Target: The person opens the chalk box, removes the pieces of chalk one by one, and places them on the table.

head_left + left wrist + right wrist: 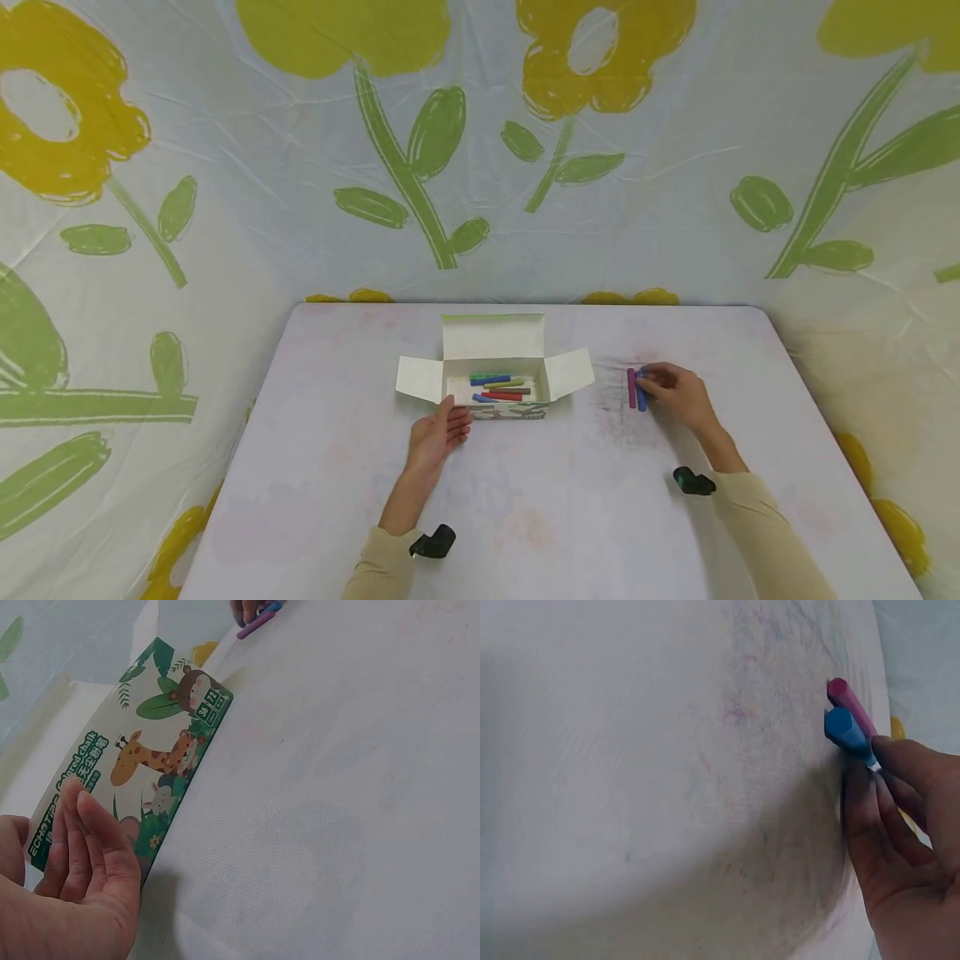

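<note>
An open cardboard chalk box [536, 412] has several chalk sticks lying in it, among them a red chalk stick [504, 397] and a yellow-green one. My left hand [433, 437] is at the box's front left corner, thumb up by the rim and fingers loosely extended along the printed front [154, 761]. To the right of the box, my right hand [681, 395] pinches a blue chalk stick [844, 726] between thumb and fingers. Right beside that stick, on its left in the head view, is a purple-pink chalk stick [632, 388].
The box's side flaps [570, 372] spread outward and its back flap [493, 337] stands up. Chalk smudges [617, 408] mark the white tabletop [570, 517] near the right hand. A flower-printed cloth [645, 225] hangs behind and beside the table.
</note>
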The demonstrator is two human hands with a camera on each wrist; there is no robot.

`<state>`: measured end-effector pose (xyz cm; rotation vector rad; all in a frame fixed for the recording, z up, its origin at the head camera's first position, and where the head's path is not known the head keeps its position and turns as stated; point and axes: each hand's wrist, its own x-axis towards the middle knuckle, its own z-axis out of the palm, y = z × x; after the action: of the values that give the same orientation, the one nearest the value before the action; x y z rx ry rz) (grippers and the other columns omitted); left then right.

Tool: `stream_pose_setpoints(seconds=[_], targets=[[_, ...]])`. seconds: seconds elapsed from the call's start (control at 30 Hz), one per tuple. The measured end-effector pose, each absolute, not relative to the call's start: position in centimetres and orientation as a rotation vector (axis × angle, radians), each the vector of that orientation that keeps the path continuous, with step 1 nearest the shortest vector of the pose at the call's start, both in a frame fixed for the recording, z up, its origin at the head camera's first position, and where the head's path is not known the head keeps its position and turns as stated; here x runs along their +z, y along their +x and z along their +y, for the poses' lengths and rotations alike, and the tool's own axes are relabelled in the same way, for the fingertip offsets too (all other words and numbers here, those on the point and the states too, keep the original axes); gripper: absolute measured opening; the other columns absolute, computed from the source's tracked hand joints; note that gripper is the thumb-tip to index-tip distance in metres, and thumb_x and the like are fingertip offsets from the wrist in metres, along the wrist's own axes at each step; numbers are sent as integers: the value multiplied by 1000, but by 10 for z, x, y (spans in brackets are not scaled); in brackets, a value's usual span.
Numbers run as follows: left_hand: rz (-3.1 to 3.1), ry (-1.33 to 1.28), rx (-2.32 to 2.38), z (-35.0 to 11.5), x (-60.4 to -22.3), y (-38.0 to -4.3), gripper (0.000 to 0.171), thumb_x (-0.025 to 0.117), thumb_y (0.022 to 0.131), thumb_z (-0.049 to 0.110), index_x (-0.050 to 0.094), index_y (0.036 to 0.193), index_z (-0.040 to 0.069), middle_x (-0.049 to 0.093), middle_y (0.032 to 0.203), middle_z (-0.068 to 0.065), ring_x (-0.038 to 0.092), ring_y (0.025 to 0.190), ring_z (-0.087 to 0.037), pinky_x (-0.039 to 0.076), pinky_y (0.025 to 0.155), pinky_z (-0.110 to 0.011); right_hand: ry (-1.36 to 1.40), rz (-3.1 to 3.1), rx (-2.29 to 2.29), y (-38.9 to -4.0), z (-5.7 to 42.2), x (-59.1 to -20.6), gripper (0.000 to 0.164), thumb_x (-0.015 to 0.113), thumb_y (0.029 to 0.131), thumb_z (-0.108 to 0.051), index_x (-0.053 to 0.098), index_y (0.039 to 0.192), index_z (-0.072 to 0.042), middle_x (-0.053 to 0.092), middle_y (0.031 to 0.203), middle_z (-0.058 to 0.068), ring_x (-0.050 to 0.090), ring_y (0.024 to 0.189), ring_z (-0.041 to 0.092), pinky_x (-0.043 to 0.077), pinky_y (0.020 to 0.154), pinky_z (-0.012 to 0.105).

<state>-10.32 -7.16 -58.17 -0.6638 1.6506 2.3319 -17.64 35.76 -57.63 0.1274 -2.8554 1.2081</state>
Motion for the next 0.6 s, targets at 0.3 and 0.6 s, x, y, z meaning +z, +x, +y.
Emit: stream_pose_setpoints(seconds=[0.3, 0.6], targets=[[1644, -669, 2334, -70, -581, -103, 49, 60, 105, 39, 70, 109, -9, 75, 91, -9, 67, 74, -11, 57, 70, -22, 101, -2856, 1190, -177, 347, -557, 31, 64, 104, -18, 66, 123, 6, 71, 108, 24, 68, 98, 40, 47, 69, 12], [1646, -647, 2330, -73, -583, -103, 54, 64, 102, 44, 69, 111, -9, 75, 91, -8, 67, 76, -11, 57, 72, -22, 193, -2774, 1224, -186, 333, -536, 26, 65, 103, -18, 67, 116, 4, 71, 106, 23, 69, 93, 36, 48, 70, 8]])
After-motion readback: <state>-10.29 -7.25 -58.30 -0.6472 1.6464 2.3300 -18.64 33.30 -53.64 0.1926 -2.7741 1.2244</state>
